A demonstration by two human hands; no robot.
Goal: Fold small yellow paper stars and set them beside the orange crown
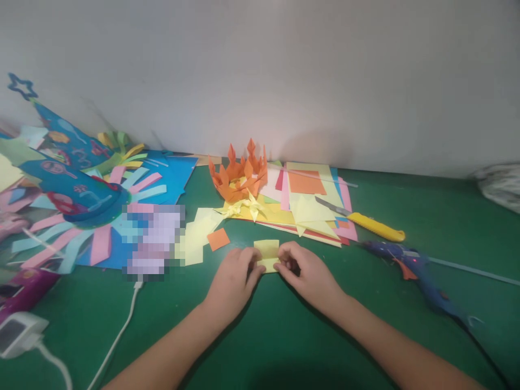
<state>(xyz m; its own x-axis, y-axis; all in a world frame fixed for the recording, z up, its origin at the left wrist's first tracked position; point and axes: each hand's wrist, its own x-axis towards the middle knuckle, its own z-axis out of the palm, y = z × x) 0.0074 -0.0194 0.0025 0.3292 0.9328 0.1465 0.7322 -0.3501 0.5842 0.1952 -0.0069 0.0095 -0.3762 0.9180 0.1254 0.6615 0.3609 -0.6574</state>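
Note:
A small yellow paper (267, 249) with a crease across it is held just above or on the green table (260, 330). My left hand (239, 273) pinches its left edge between thumb and fingers. At its right edge, my right hand (303, 271) grips the same paper with thumb and curled fingers. Beyond the hands stands an orange folded-paper crown (239, 181), with yellow folded paper stars (254, 206) in front of it. An orange paper square (218, 239) lies just past my left hand.
Stacked coloured sheets (312, 208) lie behind my right hand, with a yellow cutter (377, 226) on their right. Farther right is a blue glue gun (422, 271). Blue party hats (81, 189) with paper strips, a white cable (122, 336) and a white charger (22, 333) occupy the left.

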